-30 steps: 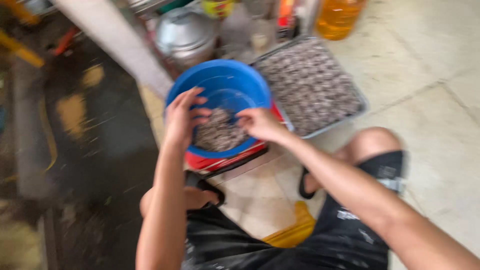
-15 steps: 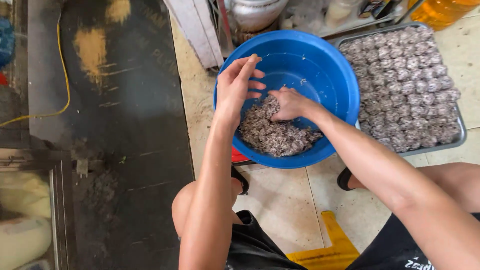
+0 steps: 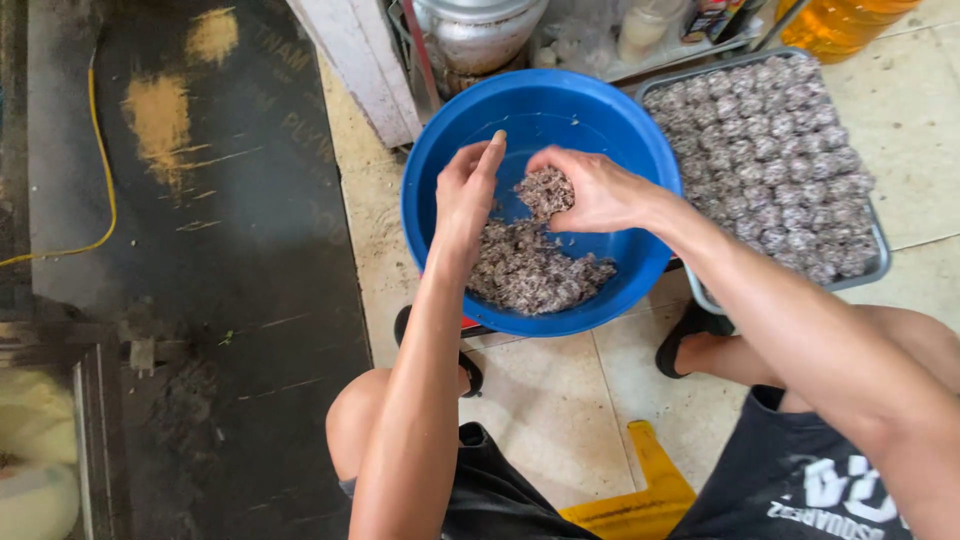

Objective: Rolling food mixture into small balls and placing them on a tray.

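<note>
A blue plastic basin point(image 3: 590, 110) sits on the floor in front of me, holding a heap of dark, speckled minced mixture point(image 3: 530, 275). Above the heap my right hand point(image 3: 590, 190) is closed around a lump of the mixture point(image 3: 545, 188). My left hand point(image 3: 465, 195) is beside it with fingers straight, its palm facing the lump and touching or almost touching it. A metal tray point(image 3: 880, 262) to the right of the basin is filled with several rows of shaped balls point(image 3: 770, 150) of the same mixture.
A metal pot point(image 3: 475, 30) and jars stand on a low rack behind the basin, with an orange-liquid container point(image 3: 845, 20) at top right. A dark mat point(image 3: 230, 270) with a yellow cable point(image 3: 95, 150) lies left. A yellow stool point(image 3: 635, 495) is under me.
The camera view has steadied and moved closer. My right hand has lifted out of the heap with a lump of mixture, and my left hand has come in beside it.
</note>
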